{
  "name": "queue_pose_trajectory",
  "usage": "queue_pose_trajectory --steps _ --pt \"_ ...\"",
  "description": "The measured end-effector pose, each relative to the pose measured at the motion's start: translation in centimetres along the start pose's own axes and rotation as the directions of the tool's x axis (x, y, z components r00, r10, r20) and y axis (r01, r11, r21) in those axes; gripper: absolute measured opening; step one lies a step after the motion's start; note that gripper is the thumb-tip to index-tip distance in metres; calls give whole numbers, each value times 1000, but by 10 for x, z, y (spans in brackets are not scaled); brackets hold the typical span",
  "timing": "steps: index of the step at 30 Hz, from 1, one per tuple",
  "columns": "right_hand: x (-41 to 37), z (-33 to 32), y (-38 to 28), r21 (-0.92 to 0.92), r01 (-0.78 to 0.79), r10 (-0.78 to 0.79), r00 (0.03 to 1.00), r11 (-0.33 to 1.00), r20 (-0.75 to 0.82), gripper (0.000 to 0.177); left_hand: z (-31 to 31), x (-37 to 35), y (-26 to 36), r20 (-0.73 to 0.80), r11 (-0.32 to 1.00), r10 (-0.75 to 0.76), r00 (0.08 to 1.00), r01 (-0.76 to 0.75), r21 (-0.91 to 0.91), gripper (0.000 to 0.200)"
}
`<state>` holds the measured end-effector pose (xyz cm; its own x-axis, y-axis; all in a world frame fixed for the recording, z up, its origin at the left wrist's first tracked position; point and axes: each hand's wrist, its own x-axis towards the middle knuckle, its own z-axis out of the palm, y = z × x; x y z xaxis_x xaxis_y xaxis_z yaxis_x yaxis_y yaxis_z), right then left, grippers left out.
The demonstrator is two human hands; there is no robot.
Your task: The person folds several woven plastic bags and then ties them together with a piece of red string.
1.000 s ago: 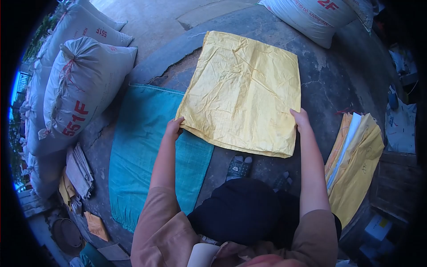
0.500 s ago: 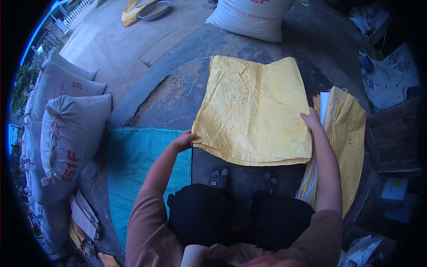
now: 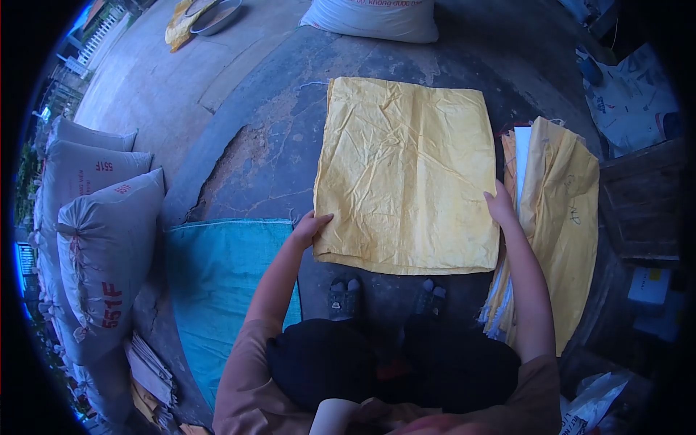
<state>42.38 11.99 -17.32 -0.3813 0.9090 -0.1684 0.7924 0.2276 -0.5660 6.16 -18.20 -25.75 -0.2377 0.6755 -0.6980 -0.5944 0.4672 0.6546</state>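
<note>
A creased yellow woven sack [image 3: 409, 174] is spread out flat in front of my knees, with its near edge above my feet. My left hand [image 3: 312, 226] grips its left side near the lower corner, thumb on top. On the opposite side, my right hand [image 3: 500, 203] pinches the sack's edge, its fingers partly hidden beneath. Right of my right hand lies a stack of folded yellow sacks [image 3: 565, 210] with a white strip among them. A teal woven sack [image 3: 225, 283] is flat on the floor below my left hand.
Full white sacks [image 3: 109, 246] printed 551F stand along the left. Another full white sack [image 3: 370, 18] is at the far side. A metal basin [image 3: 215, 18] sits at the upper left. Folded sacks [image 3: 151, 370] lie lower left, and a wooden panel [image 3: 641, 206] is at the right.
The yellow sack's far edge has straightened and the sack lies flatter. My left thumb now shows on top of it. The whole view has shifted slightly.
</note>
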Motion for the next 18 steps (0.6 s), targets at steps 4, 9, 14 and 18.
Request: queue_pose_trajectory --steps 4,9,14,18 --pt "14 1 -33 245 210 -212 977 947 -20 39 27 -7 -3 119 998 20 993 -28 62 39" --pt "-13 11 -166 304 331 -400 894 893 203 38 67 -20 -5 243 995 -22 970 -2 95 40" --pt "-50 49 -213 373 418 -559 668 828 492 53 79 -17 -17 300 994 -56 952 82 -74 48" --pt "-62 69 -200 401 191 -433 576 896 693 68 75 -17 -18 311 973 37 950 37 -227 62"
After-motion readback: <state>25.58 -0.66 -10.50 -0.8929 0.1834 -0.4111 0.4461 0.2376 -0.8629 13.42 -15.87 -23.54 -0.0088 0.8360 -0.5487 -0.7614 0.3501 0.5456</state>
